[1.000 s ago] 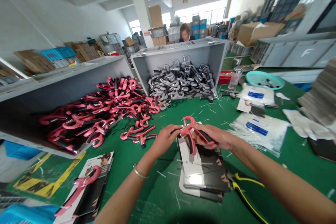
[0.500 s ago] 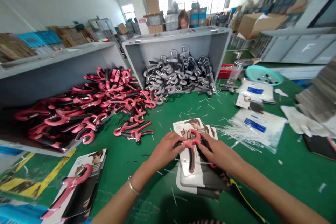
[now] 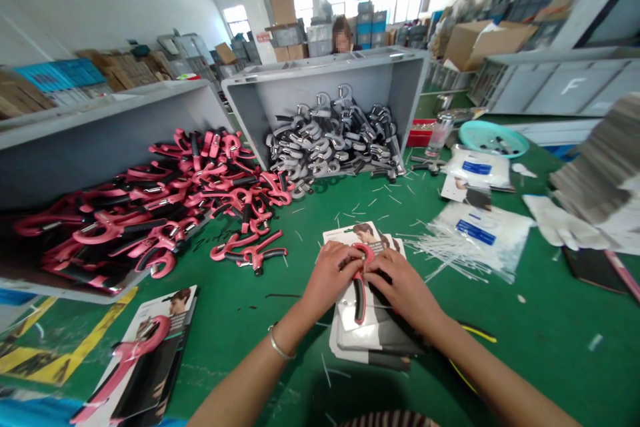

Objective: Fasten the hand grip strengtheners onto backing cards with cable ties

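A pink hand grip strengthener (image 3: 360,303) with black padding lies on the top printed card (image 3: 345,235) of a small stack. My left hand (image 3: 333,270) has its fingertips closed on the upper part of the hand grip, by its curved head. Close by on the other side, my right hand (image 3: 404,283) is pinched at the middle of the hand grip; what lies between its fingertips is hidden. A thin white tie (image 3: 345,302) crosses the card near the handle. Another pink hand grip (image 3: 127,360) rests on a card at the lower left.
Tipped grey crates hold pink hand grips (image 3: 165,200) and grey hand grips (image 3: 325,140). Loose white ties (image 3: 450,247) lie beside a plastic bag (image 3: 485,233) on the right. Yellow-handled pliers (image 3: 477,332) sit by my right forearm. A person (image 3: 342,37) is behind the crates.
My fingers have drawn closer together over the upper middle of the hand grip. My right hand has gone from lying along its side to a pinch. The view has shifted slightly.
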The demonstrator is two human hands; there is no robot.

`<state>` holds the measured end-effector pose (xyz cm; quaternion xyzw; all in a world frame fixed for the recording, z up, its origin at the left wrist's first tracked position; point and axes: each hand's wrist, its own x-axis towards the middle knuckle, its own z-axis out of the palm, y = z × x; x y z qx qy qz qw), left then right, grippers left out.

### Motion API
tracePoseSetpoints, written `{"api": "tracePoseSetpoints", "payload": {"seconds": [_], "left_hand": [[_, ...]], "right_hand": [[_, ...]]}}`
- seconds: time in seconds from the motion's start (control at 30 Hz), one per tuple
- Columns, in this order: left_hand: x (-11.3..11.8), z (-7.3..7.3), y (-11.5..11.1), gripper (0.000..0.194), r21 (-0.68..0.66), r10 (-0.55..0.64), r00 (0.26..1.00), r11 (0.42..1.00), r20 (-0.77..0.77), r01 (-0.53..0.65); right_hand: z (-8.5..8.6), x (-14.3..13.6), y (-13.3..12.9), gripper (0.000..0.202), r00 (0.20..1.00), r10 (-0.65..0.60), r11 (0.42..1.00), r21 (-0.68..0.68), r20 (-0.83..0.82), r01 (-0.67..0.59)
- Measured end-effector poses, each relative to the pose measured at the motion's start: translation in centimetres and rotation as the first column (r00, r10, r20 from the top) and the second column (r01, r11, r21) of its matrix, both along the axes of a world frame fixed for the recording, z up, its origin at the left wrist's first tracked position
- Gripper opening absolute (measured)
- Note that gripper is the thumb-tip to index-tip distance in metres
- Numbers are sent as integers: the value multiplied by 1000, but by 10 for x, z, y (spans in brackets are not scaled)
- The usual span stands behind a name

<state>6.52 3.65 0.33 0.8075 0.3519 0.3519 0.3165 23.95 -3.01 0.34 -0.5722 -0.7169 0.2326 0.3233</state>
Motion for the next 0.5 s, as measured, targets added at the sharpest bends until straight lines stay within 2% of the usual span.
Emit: {"api": "tracePoseSetpoints", "payload": {"seconds": [0.13, 0.23, 0.37, 0.5], "left_hand": [[0, -3, -6, 11, 76, 80, 997, 994, -22, -78], [-1, -6, -2, 8, 42, 86, 996, 995, 5, -86], [-1, -10, -1, 10, -16, 78, 995, 997, 62, -77], [-1, -11, -3, 10, -30, 76, 995, 997, 69, -74]], "right_hand": [[-2, -2, 10, 14, 991, -25, 995, 89, -135, 37], [-4, 0, 12, 13, 974, -32, 989, 135, -224, 63], [-7, 5, 8, 14, 975, -46, 997, 55, -217, 59], [-8, 7, 6, 15, 986, 48, 999, -12, -157, -50]]}}
